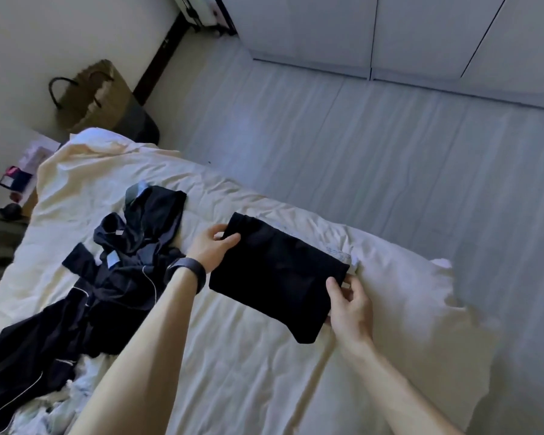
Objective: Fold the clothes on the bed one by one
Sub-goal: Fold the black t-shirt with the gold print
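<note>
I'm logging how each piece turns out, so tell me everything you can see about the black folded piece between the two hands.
The black folded garment is plain, matte, soft-looking cloth, folded into a rough rectangle with a narrower flap at its near corner. It lies tilted, on or just above the cream bed, right of the unfolded dark clothes. The left hand pinches its far left corner; the right hand pinches its right edge.
</note>
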A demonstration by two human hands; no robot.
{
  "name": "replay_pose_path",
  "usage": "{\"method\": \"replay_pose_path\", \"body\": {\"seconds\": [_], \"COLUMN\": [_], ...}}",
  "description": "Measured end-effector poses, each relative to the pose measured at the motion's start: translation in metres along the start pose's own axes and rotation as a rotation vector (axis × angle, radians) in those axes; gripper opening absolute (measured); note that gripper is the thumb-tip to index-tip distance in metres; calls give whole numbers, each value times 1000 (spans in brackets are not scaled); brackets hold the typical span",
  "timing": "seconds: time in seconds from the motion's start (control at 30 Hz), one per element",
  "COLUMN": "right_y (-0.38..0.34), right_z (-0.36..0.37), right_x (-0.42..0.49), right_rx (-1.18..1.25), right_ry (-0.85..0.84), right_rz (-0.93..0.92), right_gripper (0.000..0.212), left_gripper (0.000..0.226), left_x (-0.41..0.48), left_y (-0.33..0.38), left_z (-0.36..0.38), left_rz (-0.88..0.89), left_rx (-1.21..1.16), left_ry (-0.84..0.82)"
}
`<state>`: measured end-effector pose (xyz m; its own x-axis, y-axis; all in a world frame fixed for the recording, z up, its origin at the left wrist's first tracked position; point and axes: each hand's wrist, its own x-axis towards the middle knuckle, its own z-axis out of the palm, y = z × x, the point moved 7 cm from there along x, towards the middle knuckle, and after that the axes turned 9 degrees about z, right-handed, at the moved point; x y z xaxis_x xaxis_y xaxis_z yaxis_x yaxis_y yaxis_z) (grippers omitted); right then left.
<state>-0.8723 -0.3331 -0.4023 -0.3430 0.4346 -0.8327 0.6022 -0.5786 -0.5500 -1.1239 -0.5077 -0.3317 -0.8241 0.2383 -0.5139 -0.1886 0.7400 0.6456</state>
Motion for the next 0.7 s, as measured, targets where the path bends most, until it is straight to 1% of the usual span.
{"method": "replay_pose_path", "body": {"seconds": [0.07, 0.17, 0.33, 0.4, 0.5, 0.53, 0.57, 0.63, 0.67, 0.7], "right_y": [-3, -9, -6, -5, -7, -7, -12, -34, -44, -51], "right_z": [5, 7, 0, 1, 2, 0, -5, -7, 1, 16], "right_x": [20, 38, 47, 47, 47, 45, 41, 18, 3, -8], "right_rx": [-20, -53, -38, -69, -138, -174, -237, -422, -511, -596], "right_ry": [32, 66, 114, 115, 121, 155, 240, 447, 488, 464], "right_rz": [32, 15, -21, -38, -45, -61, -142, -478, -661, -817], "right_gripper": [27, 6, 3, 5, 3, 11, 22, 43, 48, 49], "left_gripper": [19, 36, 25, 30, 40, 46, 54, 63, 63, 63], "left_x": [22, 46, 56, 59, 59, 53, 45, 15, -3, -16], "left_y": [-10, -36, -40, -40, -39, -34, -30, -19, -15, -15], "left_z": [10, 27, 52, 56, 57, 56, 53, 51, 56, 66], "left_rz": [13, 9, 57, 83, 101, 136, 180, 293, 379, 465], "left_rx": [66, 149, 130, 170, 202, 252, 359, 595, 644, 657], "left_ry": [-28, -44, -7, 3, 57, 95, 156, 305, 344, 328]}}
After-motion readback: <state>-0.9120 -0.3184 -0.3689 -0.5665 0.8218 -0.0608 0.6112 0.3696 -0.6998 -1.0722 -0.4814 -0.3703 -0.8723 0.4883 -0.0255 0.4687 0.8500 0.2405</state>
